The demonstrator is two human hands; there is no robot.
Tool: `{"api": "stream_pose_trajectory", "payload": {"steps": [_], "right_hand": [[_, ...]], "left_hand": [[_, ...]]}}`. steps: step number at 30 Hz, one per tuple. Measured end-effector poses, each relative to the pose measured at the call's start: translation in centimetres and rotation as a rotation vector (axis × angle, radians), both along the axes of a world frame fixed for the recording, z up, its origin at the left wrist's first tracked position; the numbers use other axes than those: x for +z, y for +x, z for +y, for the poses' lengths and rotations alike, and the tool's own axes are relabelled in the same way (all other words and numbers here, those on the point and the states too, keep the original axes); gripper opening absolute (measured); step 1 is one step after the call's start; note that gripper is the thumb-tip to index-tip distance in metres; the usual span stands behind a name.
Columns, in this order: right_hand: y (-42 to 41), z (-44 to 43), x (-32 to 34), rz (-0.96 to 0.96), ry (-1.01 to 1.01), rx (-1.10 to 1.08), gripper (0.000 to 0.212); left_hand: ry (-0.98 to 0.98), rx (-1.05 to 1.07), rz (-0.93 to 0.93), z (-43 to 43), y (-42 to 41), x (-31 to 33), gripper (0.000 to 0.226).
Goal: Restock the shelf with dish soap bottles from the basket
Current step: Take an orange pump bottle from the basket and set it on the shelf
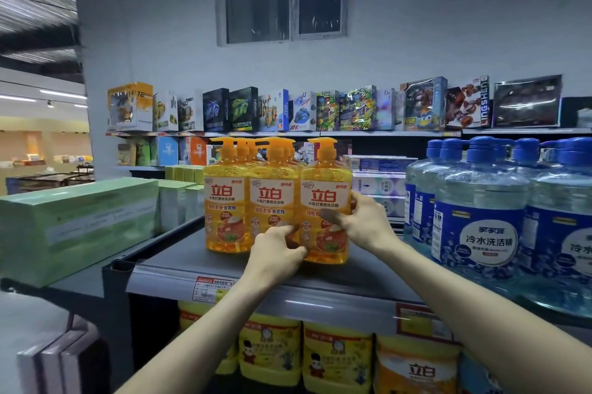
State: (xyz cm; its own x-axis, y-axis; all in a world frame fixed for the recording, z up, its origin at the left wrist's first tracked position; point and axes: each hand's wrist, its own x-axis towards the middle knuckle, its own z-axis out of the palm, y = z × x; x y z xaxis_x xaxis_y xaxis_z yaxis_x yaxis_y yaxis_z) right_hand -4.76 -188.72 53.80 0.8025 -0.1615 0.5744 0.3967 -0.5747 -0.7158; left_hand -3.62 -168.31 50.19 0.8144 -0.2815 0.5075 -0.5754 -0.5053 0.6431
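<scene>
While both arms extend forward, right hand (365, 223) clasps dish soap bottle (325, 198) at right side, thumb across label; left hand (277, 251), fingers curled, grips lower left.

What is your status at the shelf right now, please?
Gripping with left hand and right hand: rightmost dish soap bottle. Bottle upright on shelf, beside two others. To its right, blue jugs, apart; nothing blocking.

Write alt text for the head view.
A left hand and right hand hold the rightmost orange dish soap bottle upright on a grey shelf, beside two more. Blue-capped jugs stand to its right, green boxes to its left.
</scene>
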Motion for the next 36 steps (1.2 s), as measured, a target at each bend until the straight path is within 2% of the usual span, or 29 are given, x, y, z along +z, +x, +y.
{"api": "stream_pose_trajectory", "payload": {"steps": [4,8,11,22,29,33,36], "right_hand": [[0.0,0.0,-0.2,0.047,0.007,-0.026,0.043],[0.1,0.3,-2.5,0.157,-0.117,-0.027,0.02],[0.2,0.4,-3.6,0.115,-0.182,-0.07,0.02],[0.9,-0.3,-3.3,0.133,-0.172,-0.063,0.023],[0.0,0.5,-3.3,0.124,-0.154,-0.102,0.027],[-0.3,1.0,-3.3,0.14,-0.162,-0.133,0.021],[-0.4,1.1,-3.4,0.162,-0.155,-0.157,0.035]], "left_hand": [[-0.021,0.032,-0.03,0.6,0.2,-0.1,0.039],[-0.009,0.174,-0.104,2.1,1.0,0.3,0.028],[0.051,0.241,-0.113,3.0,1.6,0.4,0.031],[0.118,0.328,-0.2,2.8,1.7,0.1,0.028],[0.096,0.293,-0.175,3.0,1.3,0.1,0.031],[0.108,0.252,-0.164,3.4,1.5,0.0,0.026],[0.142,0.238,-0.153,3.6,1.6,0.2,0.025]]}}
